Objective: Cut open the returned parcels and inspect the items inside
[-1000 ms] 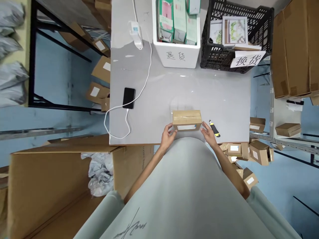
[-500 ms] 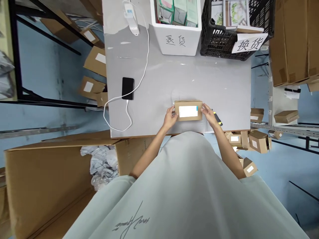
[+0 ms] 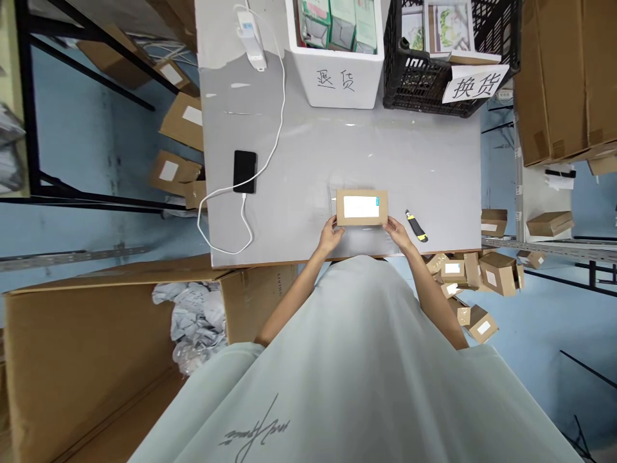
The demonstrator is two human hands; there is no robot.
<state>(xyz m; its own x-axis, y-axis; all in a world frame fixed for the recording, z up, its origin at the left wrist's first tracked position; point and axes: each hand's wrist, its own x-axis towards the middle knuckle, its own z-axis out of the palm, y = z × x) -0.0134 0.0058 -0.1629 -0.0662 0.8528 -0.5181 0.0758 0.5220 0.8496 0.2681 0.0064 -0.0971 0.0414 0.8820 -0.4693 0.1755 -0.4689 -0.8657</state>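
A small brown cardboard box (image 3: 362,220) with a white label on its upper face is between my two hands near the front of the grey table (image 3: 299,173). My left hand (image 3: 330,236) grips its lower left corner, and my right hand (image 3: 398,234) grips the lower right corner. Fingers of both hands are partly hidden by the box. Just right of my right hand lies a black and yellow utility knife (image 3: 416,226).
A black phone (image 3: 245,168) with a white cable lies at the left. At the back stand a white bin (image 3: 337,93) holding cartons and a black crate (image 3: 419,96) with a paper sign. A large open carton (image 3: 96,360) with crumpled plastic bags stands front left.
The box has tilted slightly, its labelled face more squarely towards me. My hands have shifted from its sides to its lower corners, and the right hand has uncovered the knife.
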